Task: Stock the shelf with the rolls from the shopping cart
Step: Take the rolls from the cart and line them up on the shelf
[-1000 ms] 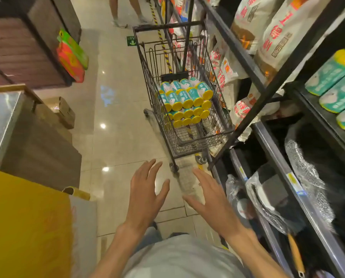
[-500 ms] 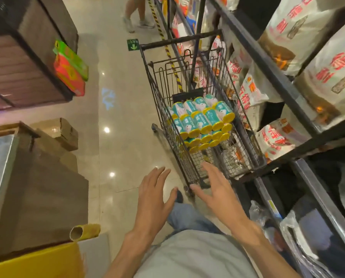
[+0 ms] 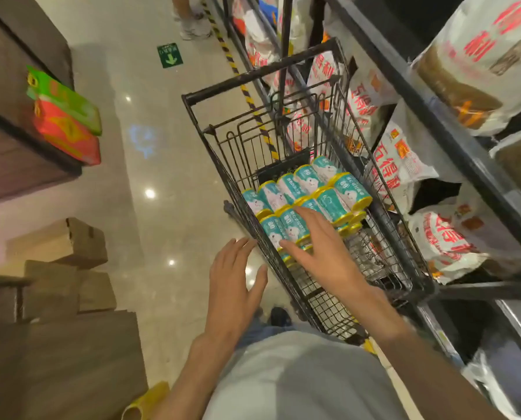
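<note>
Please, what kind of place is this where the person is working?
Most likely a shop aisle, perhaps a supermarket. A wire shopping cart holding teal and yellow rolls stands beside metal shelving stocked with large printed bags. A green arrow sign is stuck on the polished floor.

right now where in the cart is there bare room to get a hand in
The near end of the shopping cart is bare wire, between the rolls and its near wall. The far end, below the handle, is also bare. The middle is packed; the right hand reaches over it.
</note>
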